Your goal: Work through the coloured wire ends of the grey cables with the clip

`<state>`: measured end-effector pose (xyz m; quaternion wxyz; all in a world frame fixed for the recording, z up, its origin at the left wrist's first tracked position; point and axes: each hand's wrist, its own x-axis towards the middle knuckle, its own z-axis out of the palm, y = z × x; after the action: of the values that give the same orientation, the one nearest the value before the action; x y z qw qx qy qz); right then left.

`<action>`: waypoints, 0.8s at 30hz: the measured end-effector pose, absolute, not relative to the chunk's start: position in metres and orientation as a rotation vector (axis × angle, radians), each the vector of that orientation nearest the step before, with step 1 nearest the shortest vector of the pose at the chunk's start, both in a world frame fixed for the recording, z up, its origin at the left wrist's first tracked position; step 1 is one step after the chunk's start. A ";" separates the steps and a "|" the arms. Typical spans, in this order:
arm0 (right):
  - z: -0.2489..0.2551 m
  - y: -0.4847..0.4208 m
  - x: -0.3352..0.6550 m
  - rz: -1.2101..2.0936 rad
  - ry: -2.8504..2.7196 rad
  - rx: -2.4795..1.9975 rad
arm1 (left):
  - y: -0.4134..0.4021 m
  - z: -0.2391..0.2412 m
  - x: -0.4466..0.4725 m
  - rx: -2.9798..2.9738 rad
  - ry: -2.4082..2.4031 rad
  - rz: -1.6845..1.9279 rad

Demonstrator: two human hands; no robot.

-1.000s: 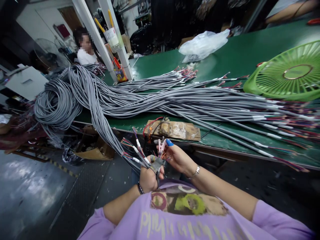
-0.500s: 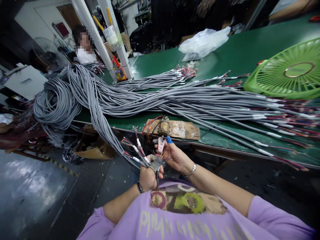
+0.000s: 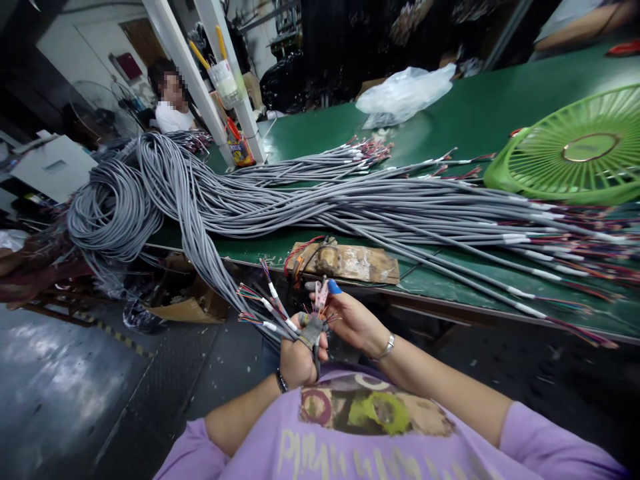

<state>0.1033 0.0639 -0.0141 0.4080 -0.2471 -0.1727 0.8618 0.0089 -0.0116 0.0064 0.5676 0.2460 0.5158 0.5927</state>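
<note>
My left hand (image 3: 296, 357) is closed in a fist round the ends of several grey cables (image 3: 260, 310), whose stripped coloured wires fan out above the knuckles. My right hand (image 3: 350, 319) pinches the thin wires of one cable end (image 3: 320, 297) just right of the left hand, its forefinger tipped with a blue cap (image 3: 334, 288). Both hands hover in front of my chest, below the front edge of the green table (image 3: 450, 113). The held cables run up into a large bundle of grey cables (image 3: 310, 203) lying across the table.
A worn wooden block (image 3: 350, 261) with red wires sits at the table's near edge. A green fan grille (image 3: 575, 157) lies at right, a clear plastic bag (image 3: 405, 93) farther back. Coiled cables (image 3: 107, 210) hang off the left end. Another person (image 3: 173, 110) sits at the far left.
My hands have barely shifted; the right hand's fingers worked slightly on the wire ends while the left fist stayed closed on the cables. The view moved a little.
</note>
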 end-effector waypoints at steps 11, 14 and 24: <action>-0.011 0.065 0.102 2.181 -0.408 -0.635 | -0.013 0.005 0.015 0.541 1.222 1.412; -0.012 0.065 0.101 2.194 -0.385 -0.634 | -0.013 0.005 0.015 0.528 1.225 1.410; -0.015 0.064 0.098 2.186 -0.326 -0.648 | -0.014 -0.002 0.014 0.554 1.239 1.401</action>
<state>0.0985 0.0638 -0.0148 0.4072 -0.2570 -0.1292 0.8669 0.0144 -0.0145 -0.0018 0.5610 0.2349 0.5257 0.5948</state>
